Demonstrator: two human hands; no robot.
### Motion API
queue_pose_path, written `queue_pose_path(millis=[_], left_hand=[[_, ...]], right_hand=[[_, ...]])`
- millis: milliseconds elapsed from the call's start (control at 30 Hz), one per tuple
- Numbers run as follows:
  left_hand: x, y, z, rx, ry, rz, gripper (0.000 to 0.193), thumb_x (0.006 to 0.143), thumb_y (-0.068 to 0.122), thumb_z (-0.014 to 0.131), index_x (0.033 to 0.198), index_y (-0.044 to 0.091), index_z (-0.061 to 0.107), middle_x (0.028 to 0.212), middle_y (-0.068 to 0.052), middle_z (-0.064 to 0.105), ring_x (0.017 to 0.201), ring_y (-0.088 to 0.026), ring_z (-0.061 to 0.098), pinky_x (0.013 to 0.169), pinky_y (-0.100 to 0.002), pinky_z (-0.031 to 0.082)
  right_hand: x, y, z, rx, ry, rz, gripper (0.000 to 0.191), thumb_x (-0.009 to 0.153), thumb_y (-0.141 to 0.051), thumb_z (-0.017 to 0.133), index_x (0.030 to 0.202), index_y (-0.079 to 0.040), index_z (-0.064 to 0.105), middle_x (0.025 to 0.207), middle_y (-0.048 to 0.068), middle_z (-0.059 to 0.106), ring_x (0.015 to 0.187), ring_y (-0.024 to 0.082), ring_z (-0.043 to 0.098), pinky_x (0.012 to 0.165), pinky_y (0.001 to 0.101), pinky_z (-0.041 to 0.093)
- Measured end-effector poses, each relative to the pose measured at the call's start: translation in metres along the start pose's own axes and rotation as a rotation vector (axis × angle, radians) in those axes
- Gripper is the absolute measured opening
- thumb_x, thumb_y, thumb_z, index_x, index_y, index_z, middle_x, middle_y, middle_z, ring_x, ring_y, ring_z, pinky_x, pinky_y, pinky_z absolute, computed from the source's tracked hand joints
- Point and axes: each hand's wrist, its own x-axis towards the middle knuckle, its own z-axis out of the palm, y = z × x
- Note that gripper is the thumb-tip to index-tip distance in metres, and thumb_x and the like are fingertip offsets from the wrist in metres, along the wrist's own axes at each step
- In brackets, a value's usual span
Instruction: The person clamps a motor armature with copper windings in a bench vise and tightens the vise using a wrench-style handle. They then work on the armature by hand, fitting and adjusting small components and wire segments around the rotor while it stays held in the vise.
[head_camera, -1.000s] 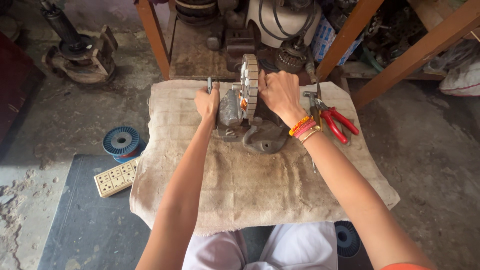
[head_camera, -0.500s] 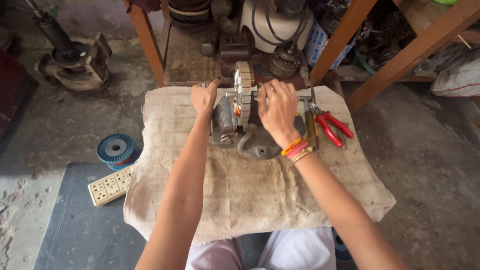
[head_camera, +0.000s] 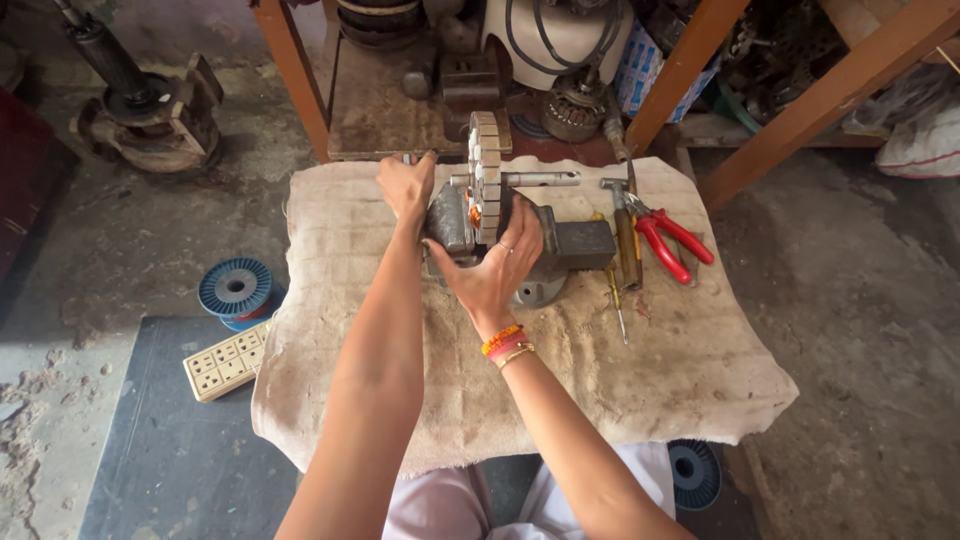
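Gripping the bench vise (head_camera: 560, 245) mid-cloth, left hand (head_camera: 406, 185) closed on its handle end, right hand (head_camera: 495, 265) fingers wrapped round the clamped stator (head_camera: 487, 165)

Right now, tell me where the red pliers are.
In the head view, the red pliers lie on the burlap cloth on the person's right, beside the hammer and just past the vise that the right hand touches.

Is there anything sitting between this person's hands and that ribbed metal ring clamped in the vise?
Nothing visible does. The right hand already rests against the ribbed ring held upright in the bench vise, and the left hand is at the vise's far-left end. The red pliers and hammer lie off to the right on the cloth.
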Motion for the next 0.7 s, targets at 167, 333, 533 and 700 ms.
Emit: queue_pose_path(millis=[167, 333, 533, 700], left_hand=[[0.001, 0.0, 0.001, 0.001, 0.018, 0.053, 0.034, 0.07, 0.032, 0.077, 0.077, 0.0, 0.071, 0.08, -0.026, 0.073, 0.082, -0.043, 0.071, 0.08, -0.046, 0.055], [0.001, 0.002, 0.002, -0.02, 0.054, 0.105, 0.035, 0.075, 0.033, 0.076, 0.072, -0.001, 0.068, 0.072, -0.027, 0.069, 0.073, -0.044, 0.069, 0.074, -0.046, 0.055], [0.002, 0.0, -0.001, -0.07, 0.056, 0.188, 0.034, 0.077, 0.03, 0.076, 0.074, -0.002, 0.066, 0.066, -0.023, 0.066, 0.063, -0.036, 0.065, 0.07, -0.043, 0.054], [0.002, -0.001, -0.002, -0.105, 0.046, 0.221, 0.031, 0.077, 0.027, 0.075, 0.072, -0.002, 0.065, 0.062, -0.019, 0.065, 0.059, -0.029, 0.064, 0.068, -0.04, 0.054]], right_hand=[[-0.001, 0.002, 0.016, -0.017, 0.096, -0.002, 0.089, 0.073, -0.055, 0.085, 0.135, -0.004, 0.047, 0.132, 0.017, 0.055, 0.126, 0.034, 0.051, 0.11, 0.0521, 0.036], [-0.004, 0.009, 0.03, -0.045, 0.172, -0.008, 0.081, 0.069, -0.056, 0.082, 0.124, -0.004, 0.052, 0.128, 0.017, 0.057, 0.121, 0.034, 0.053, 0.108, 0.0507, 0.037], [-0.007, 0.009, 0.035, -0.038, 0.205, -0.007, 0.077, 0.067, -0.055, 0.081, 0.119, -0.006, 0.053, 0.125, 0.018, 0.056, 0.119, 0.035, 0.053, 0.107, 0.0513, 0.037], [-0.008, 0.01, 0.037, -0.049, 0.215, -0.004, 0.077, 0.064, -0.056, 0.081, 0.116, -0.006, 0.053, 0.125, 0.019, 0.055, 0.118, 0.035, 0.053, 0.106, 0.052, 0.038]])
